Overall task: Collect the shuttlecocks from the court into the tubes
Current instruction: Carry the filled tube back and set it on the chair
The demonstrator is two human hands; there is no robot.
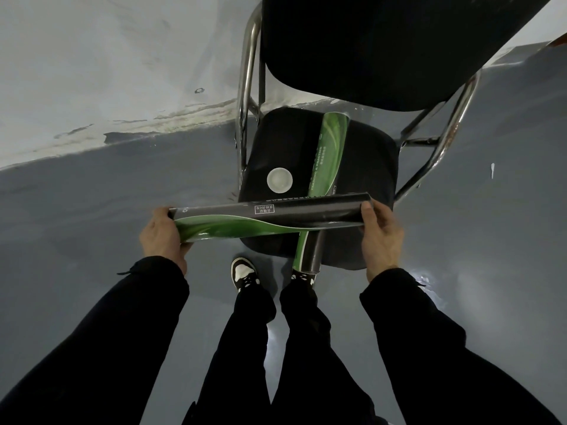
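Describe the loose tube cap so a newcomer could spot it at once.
Find the black chair against the wall. On its seat, left of the green tube lying there, sits the cap. It is the only small, round, white thing; the tubes are long and green-black.

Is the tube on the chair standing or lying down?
Lying down: the tube rests lengthwise across the seat, its near end overhanging the front edge.

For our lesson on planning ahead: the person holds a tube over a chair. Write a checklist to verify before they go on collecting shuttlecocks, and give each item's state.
1. Held tube gripped at both ends by left hand and right hand: ok.
2. Second tube resting on chair seat: ok.
3. White cap on seat, within reach: ok.
4. Held tube's ends open: cannot tell.
5. Shuttlecocks in sight: not ok.
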